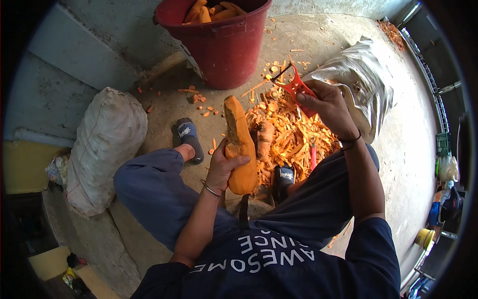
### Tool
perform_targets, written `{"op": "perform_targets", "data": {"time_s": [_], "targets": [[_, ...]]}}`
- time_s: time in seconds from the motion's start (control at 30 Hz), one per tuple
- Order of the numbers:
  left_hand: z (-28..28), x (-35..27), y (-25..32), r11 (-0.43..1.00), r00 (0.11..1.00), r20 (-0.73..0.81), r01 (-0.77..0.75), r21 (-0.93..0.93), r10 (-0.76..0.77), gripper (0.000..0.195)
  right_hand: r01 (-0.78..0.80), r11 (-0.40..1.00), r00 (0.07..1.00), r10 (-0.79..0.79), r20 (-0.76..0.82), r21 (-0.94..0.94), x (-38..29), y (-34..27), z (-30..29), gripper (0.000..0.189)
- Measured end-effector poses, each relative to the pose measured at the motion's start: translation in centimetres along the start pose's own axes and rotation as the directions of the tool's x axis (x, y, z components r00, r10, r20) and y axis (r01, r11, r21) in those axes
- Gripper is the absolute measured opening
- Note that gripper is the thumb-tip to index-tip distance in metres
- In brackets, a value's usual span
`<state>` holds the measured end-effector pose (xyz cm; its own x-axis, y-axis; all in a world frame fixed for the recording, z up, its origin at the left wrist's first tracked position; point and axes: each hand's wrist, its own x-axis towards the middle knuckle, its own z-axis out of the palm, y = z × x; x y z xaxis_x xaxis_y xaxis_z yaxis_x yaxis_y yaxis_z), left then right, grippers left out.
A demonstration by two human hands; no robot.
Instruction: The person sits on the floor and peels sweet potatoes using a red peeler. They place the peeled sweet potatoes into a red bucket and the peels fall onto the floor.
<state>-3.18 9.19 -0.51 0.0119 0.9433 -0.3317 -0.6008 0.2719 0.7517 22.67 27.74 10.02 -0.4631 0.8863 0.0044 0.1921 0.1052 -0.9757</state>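
Note:
My left hand (226,166) grips a very large peeled carrot (242,149) near its thick end, thumb across the front. Its narrower end points up and away from me, and a rough groove runs along one side. In my right hand (328,106), held higher and to the right, is a red plastic peeler (297,88) with its dark blade turned to the upper left. The peeler is apart from the carrot. Below it spreads a heap of orange peelings (295,138). A brownish, rough-skinned carrot (265,138) lies on the heap's left side.
A red bucket (231,48) of peeled carrots stands ahead. A full white sack (108,149) leans at left; a silvery sack (362,78) lies at right. A red-handled tool (313,155) rests in the peelings. My slippered feet flank the carrot. Shelving (444,108) lines the far right.

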Motion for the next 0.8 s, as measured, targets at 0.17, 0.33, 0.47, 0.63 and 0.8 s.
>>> {"op": "perform_targets", "data": {"time_s": [0.17,0.33,0.47,0.63,0.8], "targets": [[0.7,0.0,0.4,0.99,0.999,0.033,0.017,0.14,-0.021,0.076,-0.12,0.964,0.986,0.143,0.084,-0.238,0.2,-1.4,-2.0,0.035],[0.9,0.1,0.4,0.959,0.997,0.021,0.063,0.277,-0.072,0.085,-0.069,0.912,0.964,0.166,0.21,-0.404,0.1,-2.3,-1.4,0.028],[1.2,0.0,0.0,0.952,0.995,0.059,0.058,0.302,-0.079,0.088,0.029,0.893,0.953,0.11,0.281,-0.448,0.2,-1.9,-0.4,0.022],[1.7,-0.2,-0.6,0.958,0.99,0.124,0.023,0.287,-0.061,0.094,0.084,0.929,0.908,0.078,0.412,-0.361,0.2,-1.4,1.3,0.023],[2.0,-0.8,-1.5,0.888,0.991,0.128,-0.027,0.459,-0.036,0.106,0.211,0.823,0.874,0.083,0.478,-0.528,0.3,0.2,2.4,0.032]]}}
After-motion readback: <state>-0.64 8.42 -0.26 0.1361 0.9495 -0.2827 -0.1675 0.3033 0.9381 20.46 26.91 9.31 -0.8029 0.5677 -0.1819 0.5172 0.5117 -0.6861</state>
